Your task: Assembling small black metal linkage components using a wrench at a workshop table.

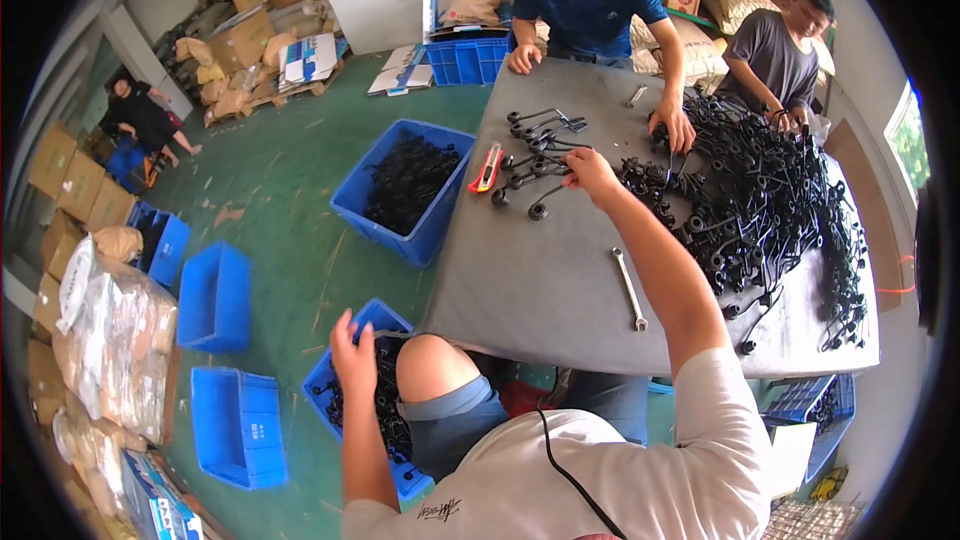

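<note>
White shirt (590, 470) is worn nearest; the left hand's (355, 362) hold cannot be told. Over the counter's (540, 285) far left, a black rod (558, 145) is gripped by the right hand (594, 176), aligned left-right, pointing left.

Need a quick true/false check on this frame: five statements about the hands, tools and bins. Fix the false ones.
1. The right hand is at the small group of black parts on the table. True.
2. The longer wrench lies on the floor. False: the longer wrench lies on the table.
3. The red knife lies near the table's left edge. True.
4. The left hand is over the big pile. False: the left hand is off the table, by the lower blue bin.
5. The blue bin nearest the knife is empty. False: that upper blue bin holds black parts.
</note>
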Available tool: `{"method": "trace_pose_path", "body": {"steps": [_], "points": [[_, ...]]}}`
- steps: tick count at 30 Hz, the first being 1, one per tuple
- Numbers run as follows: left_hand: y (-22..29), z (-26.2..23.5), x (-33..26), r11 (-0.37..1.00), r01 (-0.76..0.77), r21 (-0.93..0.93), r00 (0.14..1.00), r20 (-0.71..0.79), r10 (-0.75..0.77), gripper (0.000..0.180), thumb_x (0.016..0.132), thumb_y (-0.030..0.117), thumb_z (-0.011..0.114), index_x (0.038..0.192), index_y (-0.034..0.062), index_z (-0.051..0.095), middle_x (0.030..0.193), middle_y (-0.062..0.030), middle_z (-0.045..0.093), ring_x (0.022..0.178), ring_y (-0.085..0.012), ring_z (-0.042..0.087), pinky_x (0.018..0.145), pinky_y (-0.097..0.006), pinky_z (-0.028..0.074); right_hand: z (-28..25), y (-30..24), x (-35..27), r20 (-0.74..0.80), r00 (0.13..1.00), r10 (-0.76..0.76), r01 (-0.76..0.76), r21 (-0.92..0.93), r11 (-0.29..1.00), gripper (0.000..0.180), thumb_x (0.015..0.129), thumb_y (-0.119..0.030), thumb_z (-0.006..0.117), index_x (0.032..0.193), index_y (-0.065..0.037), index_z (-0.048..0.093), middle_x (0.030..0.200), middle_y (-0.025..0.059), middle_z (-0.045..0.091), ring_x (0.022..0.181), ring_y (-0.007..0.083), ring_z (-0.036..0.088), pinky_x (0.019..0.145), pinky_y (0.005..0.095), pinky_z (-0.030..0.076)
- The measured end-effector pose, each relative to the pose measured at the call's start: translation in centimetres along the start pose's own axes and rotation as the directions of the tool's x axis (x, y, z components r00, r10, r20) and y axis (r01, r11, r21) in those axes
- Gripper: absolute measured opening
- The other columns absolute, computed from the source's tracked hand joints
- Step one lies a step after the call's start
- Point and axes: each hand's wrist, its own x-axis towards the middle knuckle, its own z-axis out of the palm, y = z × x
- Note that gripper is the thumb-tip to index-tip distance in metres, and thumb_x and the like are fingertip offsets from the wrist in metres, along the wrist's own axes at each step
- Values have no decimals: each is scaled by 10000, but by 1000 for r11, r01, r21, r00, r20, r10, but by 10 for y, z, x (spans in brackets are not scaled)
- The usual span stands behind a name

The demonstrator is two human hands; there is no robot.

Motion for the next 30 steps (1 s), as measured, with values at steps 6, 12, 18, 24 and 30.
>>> {"method": "trace_pose_path", "body": {"steps": [6,12,18,24,30], "points": [[163,63,2,792,-603,-95,793,32,608,582,827,131,755,1354,34,528,1269,-175,586,1128,-338,587,983,-440,456,14,-13,-125,-44,945,-323,308,-199,930,227,989,-181,577,1130,-5,607,821,48,646,615,114,641,556,282,495],[170,132,-33,632,-771,-75,518,504,692,711,775,337,799,1416,202,522,1280,-180,560,1068,-378,579,934,-487,467,23,20,-163,-22,990,-137,124,-290,949,223,979,-216,596,1101,-31,619,850,93,656,654,207,658,634,358,536],[179,156,-72,727,-677,-115,562,556,612,630,781,325,755,1319,75,541,1045,-158,678,924,-356,656,761,-477,507,-73,67,-86,-107,799,-592,-34,-990,134,300,977,-187,519,1244,-73,591,1183,158,633,1139,328,586,904,452,519],[162,172,-86,734,-679,-27,556,633,538,761,840,357,710,1453,13,419,1038,-159,626,980,-303,633,879,-426,437,-106,88,-24,-179,910,-374,-69,-955,288,288,945,-286,603,1042,-17,576,944,238,682,909,452,648,793,539,509],[151,167,-56,830,-551,93,700,593,398,774,851,363,699,1479,29,393,1171,-211,619,1035,-342,630,928,-440,447,-69,51,-82,29,973,-230,178,-729,661,219,977,-196,579,875,-4,600,724,153,633,658,255,645,603,395,510]]}}
